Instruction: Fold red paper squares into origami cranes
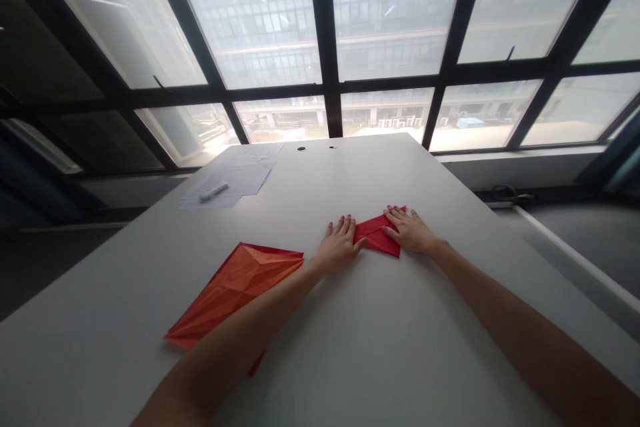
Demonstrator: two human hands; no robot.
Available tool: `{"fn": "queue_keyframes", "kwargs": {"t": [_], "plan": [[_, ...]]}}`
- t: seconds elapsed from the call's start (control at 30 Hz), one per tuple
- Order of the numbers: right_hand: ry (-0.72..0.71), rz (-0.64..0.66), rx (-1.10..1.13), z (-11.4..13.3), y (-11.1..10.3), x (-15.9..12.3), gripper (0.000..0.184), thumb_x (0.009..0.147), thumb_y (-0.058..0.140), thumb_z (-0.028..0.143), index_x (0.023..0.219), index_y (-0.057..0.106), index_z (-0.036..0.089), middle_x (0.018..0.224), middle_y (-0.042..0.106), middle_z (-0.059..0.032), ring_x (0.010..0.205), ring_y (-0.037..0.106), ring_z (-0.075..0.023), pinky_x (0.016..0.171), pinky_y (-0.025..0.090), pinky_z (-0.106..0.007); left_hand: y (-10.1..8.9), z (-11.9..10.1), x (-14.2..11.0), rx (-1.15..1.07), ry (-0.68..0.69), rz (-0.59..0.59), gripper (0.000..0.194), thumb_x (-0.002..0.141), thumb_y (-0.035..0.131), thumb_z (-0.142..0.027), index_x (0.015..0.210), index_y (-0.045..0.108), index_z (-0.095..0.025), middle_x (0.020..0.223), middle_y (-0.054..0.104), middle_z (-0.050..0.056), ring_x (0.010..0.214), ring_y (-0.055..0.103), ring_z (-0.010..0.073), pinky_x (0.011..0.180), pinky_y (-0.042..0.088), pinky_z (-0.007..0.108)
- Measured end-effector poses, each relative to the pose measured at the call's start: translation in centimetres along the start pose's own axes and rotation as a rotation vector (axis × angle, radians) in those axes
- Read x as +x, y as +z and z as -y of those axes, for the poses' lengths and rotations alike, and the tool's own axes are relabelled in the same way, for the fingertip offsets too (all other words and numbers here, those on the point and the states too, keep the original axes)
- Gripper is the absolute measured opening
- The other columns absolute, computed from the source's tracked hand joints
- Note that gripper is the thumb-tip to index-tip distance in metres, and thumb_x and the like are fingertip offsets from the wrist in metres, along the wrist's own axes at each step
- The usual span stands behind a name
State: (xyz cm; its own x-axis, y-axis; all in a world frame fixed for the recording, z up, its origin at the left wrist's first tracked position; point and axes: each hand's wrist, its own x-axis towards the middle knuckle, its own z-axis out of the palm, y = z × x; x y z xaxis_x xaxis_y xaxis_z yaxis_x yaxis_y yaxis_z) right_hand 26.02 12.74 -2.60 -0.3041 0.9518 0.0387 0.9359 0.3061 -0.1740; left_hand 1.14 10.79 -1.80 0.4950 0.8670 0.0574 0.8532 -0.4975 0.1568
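A folded piece of red paper (pixel 379 237) lies flat on the white table, between my two hands. My left hand (pixel 341 245) rests palm down over its left end, fingers stretched forward. Over its right end lies my right hand (pixel 410 230), also flat with the fingers spread; a red corner pokes out beyond the fingertips. Both ends of the paper are partly hidden under my hands. To the left, a larger creased sheet of orange and red paper (pixel 235 283) sits on the table, partly covered by my left forearm.
Printed sheets of paper (pixel 245 180) lie at the table's far left, with a whitish marker-like tube (pixel 214 192) on them. The white table (pixel 320 177) reaches toward large dark-framed windows (pixel 327 33). A round hole (pixel 301 149) is near its far edge.
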Motion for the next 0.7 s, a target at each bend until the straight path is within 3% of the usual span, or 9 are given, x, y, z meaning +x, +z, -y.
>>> {"fn": "queue_keyframes", "kwargs": {"t": [0.1, 0.17, 0.27, 0.37, 0.5, 0.7], "plan": [[0.053, 0.002, 0.005, -0.5, -0.1, 0.1, 0.065, 0.099, 0.029, 0.051, 0.155, 0.026, 0.017, 0.162, 0.018, -0.0106, 0.15, 0.014, -0.0272, 0.12, 0.008, -0.055, -0.2, 1.3, 0.5, 0.01, -0.109, -0.014, 0.08, 0.097, 0.013, -0.064, 0.153, 0.028, -0.009, 0.161, 0.02, 0.017, 0.15, 0.014, 0.0315, 0.12, 0.014, 0.052], [0.071, -0.021, 0.024, -0.6, -0.1, 0.0, 0.064, 0.099, 0.031, 0.05, 0.154, 0.028, 0.018, 0.162, 0.02, -0.0112, 0.15, 0.015, -0.0278, 0.119, 0.008, -0.056, -0.4, 1.6, 0.7, 0.003, -0.105, -0.077, 0.079, 0.098, 0.017, -0.063, 0.153, 0.028, -0.008, 0.16, 0.023, 0.018, 0.15, 0.015, 0.0313, 0.12, 0.013, 0.052], [0.049, -0.091, 0.083, -0.6, 0.2, 0.0, 0.063, 0.098, 0.036, 0.049, 0.152, 0.032, 0.018, 0.16, 0.026, -0.0119, 0.149, 0.021, -0.0287, 0.119, 0.009, -0.058, -0.9, 1.3, 0.7, -0.053, 0.109, -0.146, 0.075, 0.096, 0.033, -0.062, 0.153, 0.031, -0.013, 0.158, 0.03, 0.014, 0.149, 0.023, 0.0269, 0.121, 0.018, 0.043], [0.014, -0.182, 0.184, -0.7, 0.4, 0.3, 0.058, 0.099, 0.035, 0.046, 0.149, 0.04, 0.017, 0.157, 0.033, -0.0119, 0.147, 0.027, -0.0279, 0.119, 0.014, -0.056, -1.3, 0.9, 0.6, -0.142, 0.274, -0.157, 0.064, 0.093, 0.049, -0.059, 0.146, 0.046, -0.023, 0.148, 0.049, 0.008, 0.137, 0.044, 0.0246, 0.115, 0.032, 0.035], [0.046, -0.368, 0.359, -1.6, 0.8, 1.0, 0.053, 0.1, 0.029, 0.041, 0.142, 0.049, 0.015, 0.152, 0.043, -0.0128, 0.143, 0.035, -0.0256, 0.118, 0.026, -0.048, -1.3, 1.1, 0.9, -0.262, 0.245, -0.208, 0.045, 0.089, 0.06, -0.052, 0.126, 0.066, -0.028, 0.128, 0.066, 0.005, 0.118, 0.06, 0.0246, 0.105, 0.043, 0.034], [0.021, -0.664, 0.496, -2.2, 1.0, 1.3, 0.054, 0.1, 0.032, 0.049, 0.133, 0.056, 0.014, 0.139, 0.055, -0.0161, 0.135, 0.045, -0.0265, 0.115, 0.033, -0.046, -1.0, 1.8, 1.5, -0.478, 0.176, -0.26, 0.041, 0.082, 0.069, -0.049, 0.115, 0.073, -0.024, 0.116, 0.072, 0.006, 0.108, 0.062, 0.024, 0.096, 0.047, 0.031]]}}
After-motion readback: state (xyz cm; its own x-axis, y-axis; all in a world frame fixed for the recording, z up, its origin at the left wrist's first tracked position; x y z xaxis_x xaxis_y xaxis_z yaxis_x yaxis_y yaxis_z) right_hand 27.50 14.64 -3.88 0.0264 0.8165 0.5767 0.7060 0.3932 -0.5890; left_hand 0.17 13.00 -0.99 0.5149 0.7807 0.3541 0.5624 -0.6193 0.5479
